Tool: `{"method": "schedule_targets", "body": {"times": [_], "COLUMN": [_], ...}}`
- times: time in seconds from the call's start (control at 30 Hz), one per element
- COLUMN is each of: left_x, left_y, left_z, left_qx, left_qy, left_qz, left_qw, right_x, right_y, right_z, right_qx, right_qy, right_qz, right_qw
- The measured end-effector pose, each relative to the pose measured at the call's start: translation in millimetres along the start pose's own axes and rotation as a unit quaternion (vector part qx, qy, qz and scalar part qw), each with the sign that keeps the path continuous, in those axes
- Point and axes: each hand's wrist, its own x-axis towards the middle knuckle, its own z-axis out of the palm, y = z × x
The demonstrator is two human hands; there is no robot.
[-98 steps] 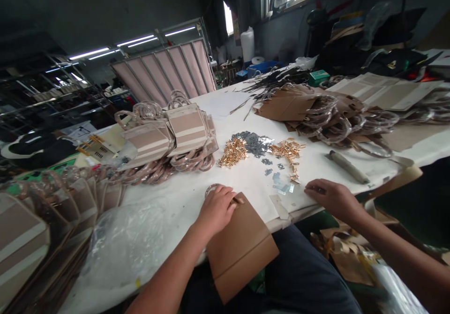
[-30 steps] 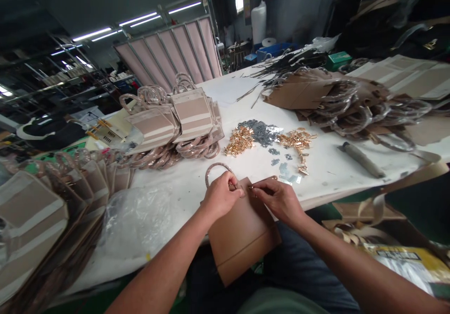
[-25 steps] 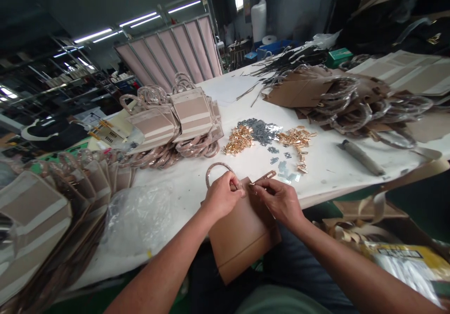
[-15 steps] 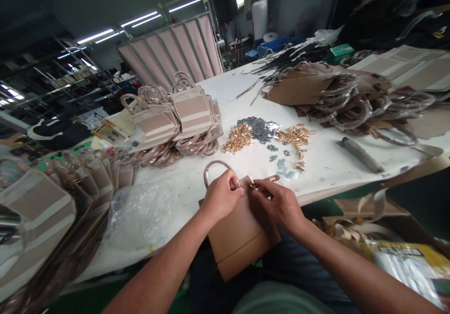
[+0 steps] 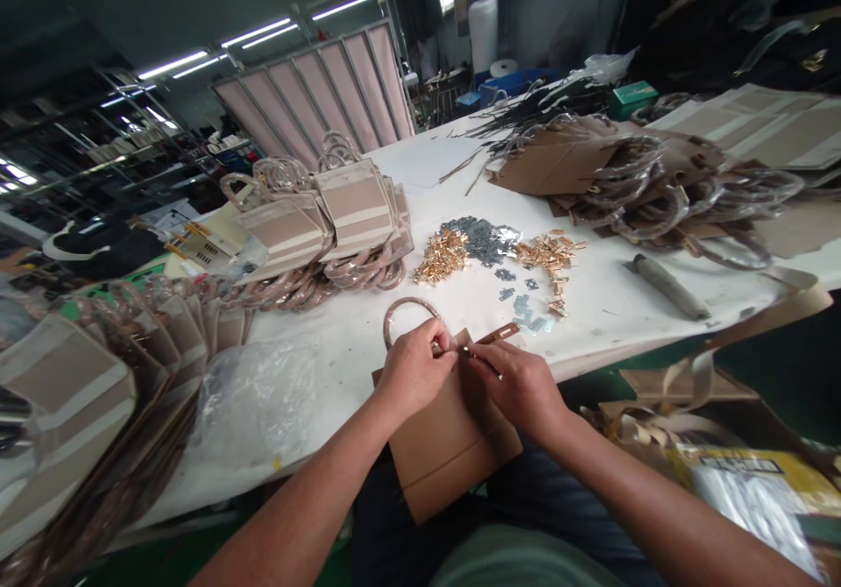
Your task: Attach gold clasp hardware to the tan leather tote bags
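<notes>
A tan leather bag panel [image 5: 453, 456] rests over my lap against the table edge, its upper part up by the tabletop. A plastic-wrapped handle loop [image 5: 411, 303] stands at its top. My left hand [image 5: 419, 366] is closed in a pinch on the panel's upper edge near the handle. Pinched in my right hand [image 5: 522, 385] is a small shiny metal fitting [image 5: 467, 350], held close to the panel's top right. Behind those fingers a brown strap tab [image 5: 503, 334] with a slot sticks out. The fingers partly hide the fitting and the panel's edge.
Gold fittings [image 5: 441, 257] and dark metal plates [image 5: 483, 241] lie heaped beyond my hands. Stacked bag panels [image 5: 355, 206] stand to the left, more bag pieces [image 5: 558, 162] to the right. A grey rod [image 5: 670, 286] and clear plastic [image 5: 256, 399] lie on the table.
My right hand has turned slightly, its fingers folding in closer around the small fitting by the panel's top. My left hand stays almost where it was. The view has shifted a little.
</notes>
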Motion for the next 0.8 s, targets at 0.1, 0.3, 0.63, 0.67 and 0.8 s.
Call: {"method": "schedule_targets", "body": {"times": [0.1,0.3,0.63,0.67,0.8], "left_x": [-1,-2,-9,-10,-18], "left_y": [1,3,3,3,4], "left_z": [0.4,1.0,3.6,3.7,3.1], "left_qx": [-0.021,-0.005,-0.033,-0.033,-0.003], "left_qy": [0.006,0.007,0.031,0.035,0.057], "left_qz": [-0.008,-0.007,-0.024,-0.023,-0.017], "left_qw": [1.0,1.0,0.999,0.999,0.998], "right_x": [0,5,15,16,11], "right_y": [1,-1,-11,-11,-13], "right_z": [0,-2,-9,-9,-11], "right_qx": [-0.002,-0.033,-0.048,-0.053,-0.059], "right_qy": [-0.008,-0.037,-0.095,-0.101,-0.116], "right_qz": [0.006,-0.014,0.009,0.009,-0.021], "right_qw": [1.0,0.999,0.994,0.993,0.991]}}
